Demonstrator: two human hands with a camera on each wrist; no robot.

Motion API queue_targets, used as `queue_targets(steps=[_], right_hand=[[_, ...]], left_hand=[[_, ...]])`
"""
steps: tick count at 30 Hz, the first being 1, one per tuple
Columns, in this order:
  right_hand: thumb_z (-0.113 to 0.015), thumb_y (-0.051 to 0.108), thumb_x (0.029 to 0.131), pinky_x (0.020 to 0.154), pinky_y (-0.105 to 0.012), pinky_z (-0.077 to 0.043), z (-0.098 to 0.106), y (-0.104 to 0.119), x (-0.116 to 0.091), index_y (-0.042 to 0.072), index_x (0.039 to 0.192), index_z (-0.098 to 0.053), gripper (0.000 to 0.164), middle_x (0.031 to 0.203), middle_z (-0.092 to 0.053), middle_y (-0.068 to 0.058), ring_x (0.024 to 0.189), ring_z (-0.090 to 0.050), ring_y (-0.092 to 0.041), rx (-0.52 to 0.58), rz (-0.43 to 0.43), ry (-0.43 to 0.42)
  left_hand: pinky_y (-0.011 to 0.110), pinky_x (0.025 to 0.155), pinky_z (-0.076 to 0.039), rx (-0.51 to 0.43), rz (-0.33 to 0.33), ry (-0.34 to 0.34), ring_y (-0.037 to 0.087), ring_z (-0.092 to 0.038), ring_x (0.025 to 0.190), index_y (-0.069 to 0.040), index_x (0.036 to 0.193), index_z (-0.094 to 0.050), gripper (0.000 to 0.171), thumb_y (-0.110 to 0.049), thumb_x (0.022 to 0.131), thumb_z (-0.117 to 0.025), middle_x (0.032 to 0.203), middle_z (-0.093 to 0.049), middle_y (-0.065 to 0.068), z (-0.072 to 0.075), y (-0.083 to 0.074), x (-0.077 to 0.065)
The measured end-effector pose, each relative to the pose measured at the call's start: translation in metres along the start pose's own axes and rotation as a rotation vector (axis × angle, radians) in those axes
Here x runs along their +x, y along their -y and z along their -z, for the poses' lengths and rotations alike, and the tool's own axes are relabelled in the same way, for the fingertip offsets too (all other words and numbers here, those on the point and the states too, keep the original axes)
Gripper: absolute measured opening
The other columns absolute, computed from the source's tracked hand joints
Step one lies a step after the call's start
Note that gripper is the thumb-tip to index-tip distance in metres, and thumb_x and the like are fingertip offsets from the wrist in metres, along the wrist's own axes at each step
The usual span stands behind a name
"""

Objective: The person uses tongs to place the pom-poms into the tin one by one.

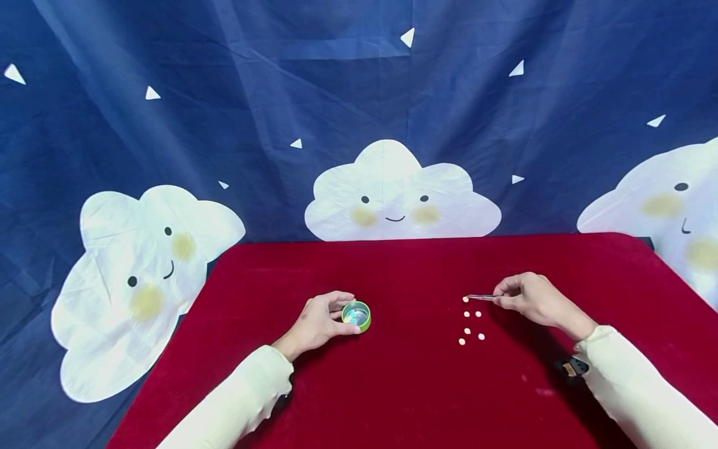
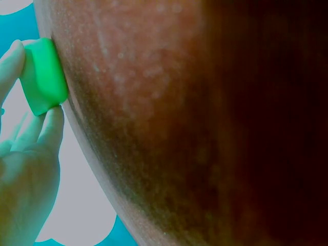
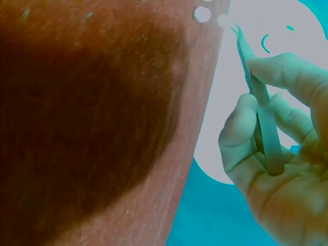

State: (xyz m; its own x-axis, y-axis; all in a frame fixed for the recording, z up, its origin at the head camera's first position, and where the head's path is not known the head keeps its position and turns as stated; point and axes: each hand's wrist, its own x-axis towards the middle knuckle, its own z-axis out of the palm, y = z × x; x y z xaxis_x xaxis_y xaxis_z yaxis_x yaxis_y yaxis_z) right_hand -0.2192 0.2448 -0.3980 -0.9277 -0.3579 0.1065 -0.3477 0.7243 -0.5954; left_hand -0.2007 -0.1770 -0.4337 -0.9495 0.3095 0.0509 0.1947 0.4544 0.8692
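My left hand point(image 1: 317, 321) holds a small round green tin point(image 1: 365, 324) on the red table, thumb on the near side and fingers on the far side. Its inside looks silvery, with a pale patch whose nature I cannot tell. In the left wrist view the tin's green side point(image 2: 45, 77) shows between thumb and fingertips. My right hand point(image 1: 535, 300) pinches metal tweezers point(image 1: 481, 297), also seen in the right wrist view as tweezers point(image 3: 266, 123). Their tips are at a small whitish disc point(image 1: 465, 300); whether they grip it I cannot tell.
Several more small whitish discs point(image 1: 467, 331) lie on the red cloth-covered table point(image 1: 404, 386) just nearer than the tweezers' tips. A dark blue curtain point(image 1: 348, 81) with white clouds hangs behind the table's far edge.
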Motion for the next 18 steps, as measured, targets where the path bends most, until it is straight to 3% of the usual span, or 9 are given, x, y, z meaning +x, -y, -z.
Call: queue_targets(steps=[18], right_hand=[[-0.078,0.006,0.082,0.055,-0.022,-0.041,-0.015,0.023,0.017,0.012,0.081,-0.074,0.007,0.068,-0.061,0.009,0.063,-0.048,-0.008,0.044,0.047,0.009]], left_hand=[[0.039,0.095,-0.055,-0.012,-0.003,-0.002,0.032,-0.068,0.109,0.006,0.125,-0.062,0.062,-0.005,0.071,-0.09,0.121,-0.068,0.019,-0.001,0.0,0.0]])
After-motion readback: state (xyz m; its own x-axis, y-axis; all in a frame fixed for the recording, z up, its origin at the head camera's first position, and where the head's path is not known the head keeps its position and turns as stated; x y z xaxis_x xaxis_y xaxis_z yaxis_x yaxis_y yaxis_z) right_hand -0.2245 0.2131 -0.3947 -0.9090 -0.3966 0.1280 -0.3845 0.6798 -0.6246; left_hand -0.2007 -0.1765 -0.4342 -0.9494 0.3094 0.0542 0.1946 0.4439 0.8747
